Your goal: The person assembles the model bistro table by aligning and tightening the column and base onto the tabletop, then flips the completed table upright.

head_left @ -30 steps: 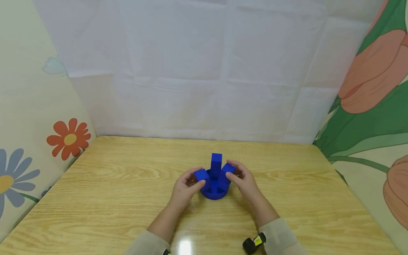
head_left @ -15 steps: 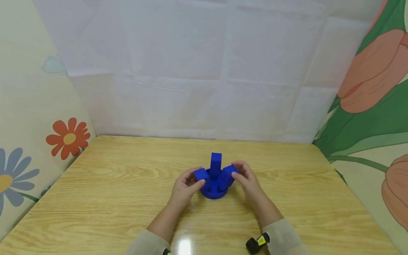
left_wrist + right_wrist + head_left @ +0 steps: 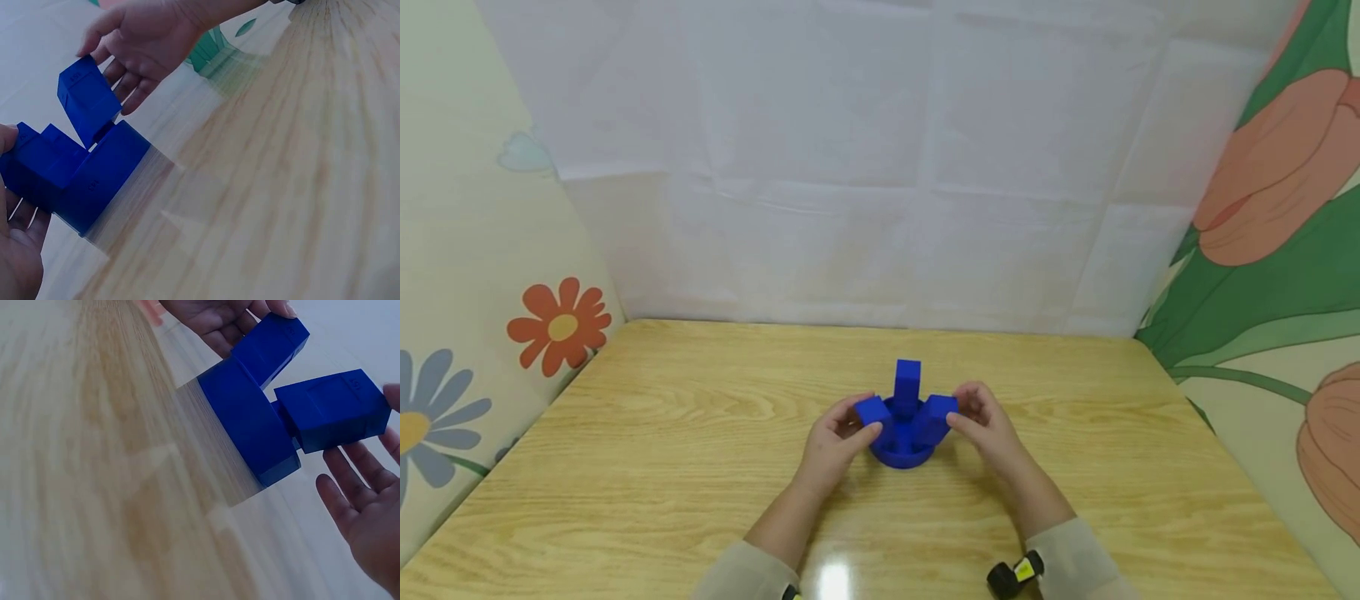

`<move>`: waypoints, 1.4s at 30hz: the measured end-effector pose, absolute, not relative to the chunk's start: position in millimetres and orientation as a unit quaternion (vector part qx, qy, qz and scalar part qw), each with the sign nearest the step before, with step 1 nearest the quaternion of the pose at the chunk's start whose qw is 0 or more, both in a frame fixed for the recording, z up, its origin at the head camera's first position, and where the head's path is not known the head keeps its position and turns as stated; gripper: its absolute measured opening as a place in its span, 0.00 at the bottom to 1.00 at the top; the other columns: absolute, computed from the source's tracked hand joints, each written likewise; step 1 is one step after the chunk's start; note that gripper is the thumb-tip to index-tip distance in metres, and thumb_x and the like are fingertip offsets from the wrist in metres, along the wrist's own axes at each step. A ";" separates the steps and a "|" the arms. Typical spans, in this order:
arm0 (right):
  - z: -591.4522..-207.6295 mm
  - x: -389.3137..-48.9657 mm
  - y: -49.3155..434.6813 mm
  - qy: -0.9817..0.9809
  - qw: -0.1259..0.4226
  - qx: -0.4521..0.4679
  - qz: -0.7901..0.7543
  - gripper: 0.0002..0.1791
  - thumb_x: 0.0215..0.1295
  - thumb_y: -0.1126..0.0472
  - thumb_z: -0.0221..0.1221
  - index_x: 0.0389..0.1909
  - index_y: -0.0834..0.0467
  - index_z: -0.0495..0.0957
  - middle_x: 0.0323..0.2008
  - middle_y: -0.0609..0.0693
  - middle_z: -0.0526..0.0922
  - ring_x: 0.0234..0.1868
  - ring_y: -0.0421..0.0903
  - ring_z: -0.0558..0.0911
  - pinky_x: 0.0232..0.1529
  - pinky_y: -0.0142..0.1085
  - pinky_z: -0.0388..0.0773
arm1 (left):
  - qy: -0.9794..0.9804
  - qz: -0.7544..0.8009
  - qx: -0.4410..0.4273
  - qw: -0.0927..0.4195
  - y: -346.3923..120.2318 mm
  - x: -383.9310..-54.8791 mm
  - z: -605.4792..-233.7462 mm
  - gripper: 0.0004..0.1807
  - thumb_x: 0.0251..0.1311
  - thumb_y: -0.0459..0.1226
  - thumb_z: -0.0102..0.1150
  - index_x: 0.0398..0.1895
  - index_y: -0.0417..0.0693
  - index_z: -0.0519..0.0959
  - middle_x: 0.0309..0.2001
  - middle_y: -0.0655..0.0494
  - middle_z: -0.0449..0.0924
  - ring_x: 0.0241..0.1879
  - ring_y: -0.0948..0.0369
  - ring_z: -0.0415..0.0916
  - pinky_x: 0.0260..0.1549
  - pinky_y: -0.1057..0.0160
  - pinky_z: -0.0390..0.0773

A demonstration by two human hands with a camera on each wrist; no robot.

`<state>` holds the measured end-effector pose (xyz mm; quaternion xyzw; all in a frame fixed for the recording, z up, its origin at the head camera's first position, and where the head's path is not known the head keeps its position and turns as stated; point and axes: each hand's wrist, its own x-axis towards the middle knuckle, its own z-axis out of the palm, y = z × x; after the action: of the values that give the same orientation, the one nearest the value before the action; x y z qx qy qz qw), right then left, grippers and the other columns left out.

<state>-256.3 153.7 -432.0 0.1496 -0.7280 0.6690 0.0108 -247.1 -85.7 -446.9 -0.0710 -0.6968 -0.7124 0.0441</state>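
In the head view a round blue base (image 3: 902,459) sits on the table, and three blue rectangular blocks rise from it. The left block (image 3: 874,411) is gripped between thumb and fingers of my left hand (image 3: 832,448). My right hand (image 3: 992,427) holds the right block (image 3: 935,419), which leans outward over the rim. At the back, the third block (image 3: 907,383) stands upright, untouched. The right wrist view shows the right block (image 3: 334,409) tilted away from the base (image 3: 244,419), with fingertips (image 3: 340,478) beneath it. The left wrist view shows small markings, unreadable, on the base (image 3: 109,178).
A wood-grain table (image 3: 700,467) lies under the base and both forearms. White cloth (image 3: 880,167) hangs behind its far edge. Patterned flower panels (image 3: 561,325) stand at both sides. A black wrist device (image 3: 1011,577) is worn at the right sleeve.
My right hand has moved outward to the right, and the right block in it has tilted further from the base's middle. My left hand, its block and the back block have stayed put.
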 end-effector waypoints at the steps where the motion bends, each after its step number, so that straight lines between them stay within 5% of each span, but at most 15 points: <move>1: -432.4 -256.2 155.1 -0.723 0.008 0.163 0.672 0.17 0.65 0.71 0.54 0.52 0.73 0.63 0.38 0.40 0.75 0.43 0.36 0.74 0.47 0.27 0.74 | -0.696 -0.713 -0.072 0.045 -85.7 -247.2 -447.0 0.23 0.56 0.25 0.63 0.58 0.35 0.76 0.45 0.43 0.80 0.41 0.67 0.79 0.43 0.74 0.79; 12: -431.7 -253.8 161.3 -0.746 0.007 0.216 0.630 0.21 0.62 0.71 0.58 0.55 0.76 0.66 0.39 0.42 0.76 0.41 0.34 0.76 0.45 0.27 0.75 | -0.697 -0.712 -0.071 0.046 -86.6 -247.0 -447.5 0.24 0.56 0.24 0.63 0.58 0.34 0.76 0.47 0.41 0.80 0.42 0.67 0.79 0.45 0.74 0.78; 20: -428.8 -250.9 157.2 -0.775 -0.013 0.219 0.593 0.25 0.65 0.68 0.59 0.62 0.71 0.68 0.46 0.63 0.77 0.42 0.37 0.75 0.46 0.29 0.76 | -0.699 -0.711 -0.068 0.046 -86.3 -247.2 -448.7 0.24 0.56 0.25 0.63 0.58 0.35 0.77 0.46 0.41 0.80 0.42 0.65 0.79 0.44 0.74 0.79; 30: -428.8 -249.6 143.1 -0.788 0.003 0.162 0.594 0.24 0.58 0.63 0.68 0.52 0.67 0.71 0.49 0.62 0.78 0.49 0.45 0.76 0.55 0.38 0.73 | -0.702 -0.708 -0.069 0.045 -86.5 -247.0 -447.6 0.24 0.56 0.26 0.64 0.58 0.37 0.77 0.45 0.43 0.80 0.43 0.63 0.79 0.44 0.73 0.79; 38: -425.9 -248.6 154.3 -0.756 -0.030 0.226 0.613 0.18 0.65 0.69 0.53 0.54 0.75 0.68 0.51 0.71 0.74 0.49 0.39 0.75 0.52 0.30 0.74 | -0.700 -0.710 -0.070 0.041 -86.5 -246.3 -446.3 0.24 0.57 0.26 0.63 0.58 0.36 0.76 0.48 0.40 0.80 0.44 0.63 0.79 0.45 0.74 0.79; 42: -423.2 -249.0 156.9 -0.760 -0.041 0.238 0.603 0.19 0.67 0.68 0.54 0.55 0.73 0.68 0.52 0.69 0.75 0.51 0.41 0.76 0.55 0.32 0.74 | -0.701 -0.709 -0.068 0.038 -86.9 -246.6 -446.0 0.23 0.57 0.26 0.63 0.58 0.37 0.76 0.49 0.40 0.80 0.44 0.64 0.78 0.45 0.74 0.79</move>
<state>-249.0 156.9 -423.2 0.2382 -0.7604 0.6028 -0.0405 -246.6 -86.9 -446.0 -0.0684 -0.7012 -0.7086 0.0382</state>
